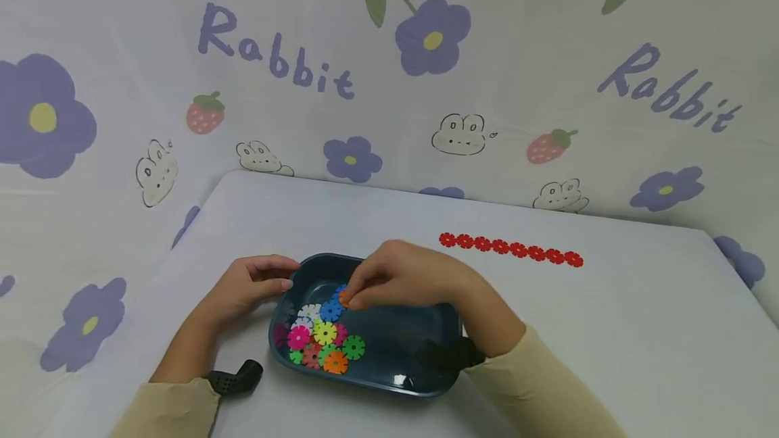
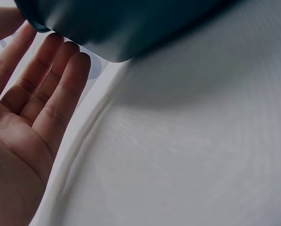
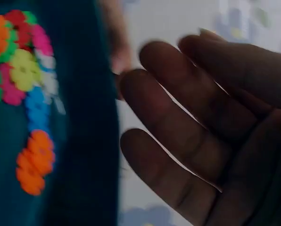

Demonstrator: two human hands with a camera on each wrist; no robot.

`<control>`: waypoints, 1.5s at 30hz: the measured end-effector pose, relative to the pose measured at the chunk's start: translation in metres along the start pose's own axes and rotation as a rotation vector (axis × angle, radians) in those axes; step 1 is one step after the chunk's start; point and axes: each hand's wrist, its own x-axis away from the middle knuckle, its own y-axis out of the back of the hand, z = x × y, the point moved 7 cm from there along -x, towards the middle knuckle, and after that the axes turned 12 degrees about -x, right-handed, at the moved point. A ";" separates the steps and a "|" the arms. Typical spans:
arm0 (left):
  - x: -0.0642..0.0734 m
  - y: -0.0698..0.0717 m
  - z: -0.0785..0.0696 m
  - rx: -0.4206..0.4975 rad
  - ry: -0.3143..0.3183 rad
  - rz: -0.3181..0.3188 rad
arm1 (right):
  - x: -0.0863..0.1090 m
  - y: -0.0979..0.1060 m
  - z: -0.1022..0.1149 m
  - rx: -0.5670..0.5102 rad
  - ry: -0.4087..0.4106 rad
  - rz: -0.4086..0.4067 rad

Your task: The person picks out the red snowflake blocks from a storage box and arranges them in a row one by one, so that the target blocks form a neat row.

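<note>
Several colourful, notched flower-shaped plastic discs (image 1: 325,333) lie in the left part of a dark teal tray (image 1: 402,357). My left hand (image 1: 258,286) touches the tray's left rim, its fingers mostly straight along the outer wall in the left wrist view. Over the tray, my right hand (image 1: 404,276) points its thumb and index finger down at an orange disc (image 1: 343,299). Two orange discs (image 3: 36,162) lie beside blue ones in the right wrist view, apart from the right hand's loosely bent fingers (image 3: 150,94). Nothing shows held in that hand.
A row of several red flower discs (image 1: 510,247) lies on the white table (image 1: 608,309) behind the tray, to the right. Patterned cloth (image 1: 389,73) hangs beyond the table. Black wrist straps show at both wrists.
</note>
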 end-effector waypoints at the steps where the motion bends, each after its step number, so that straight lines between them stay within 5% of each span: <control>1: -0.001 -0.001 0.000 -0.004 0.001 0.002 | -0.011 -0.013 -0.006 0.005 -0.058 0.090; 4: -0.001 -0.002 0.001 -0.007 0.007 0.003 | -0.038 -0.048 -0.027 -0.001 -0.200 0.302; 8: 0.001 -0.002 0.000 0.009 0.007 0.007 | -0.054 -0.073 -0.050 -0.053 -0.339 0.396; 19: -0.001 -0.002 -0.002 0.056 0.002 0.024 | -0.065 -0.042 -0.065 0.276 -0.305 0.076; 30: -0.001 -0.001 -0.001 0.046 0.009 0.024 | -0.072 -0.057 -0.075 0.234 -0.285 0.158; 38: -0.002 -0.002 0.000 0.053 0.008 0.025 | -0.073 -0.053 -0.083 0.260 -0.300 0.085; 45: -0.001 -0.003 -0.002 0.064 0.000 0.031 | -0.075 -0.056 -0.079 0.313 -0.254 0.108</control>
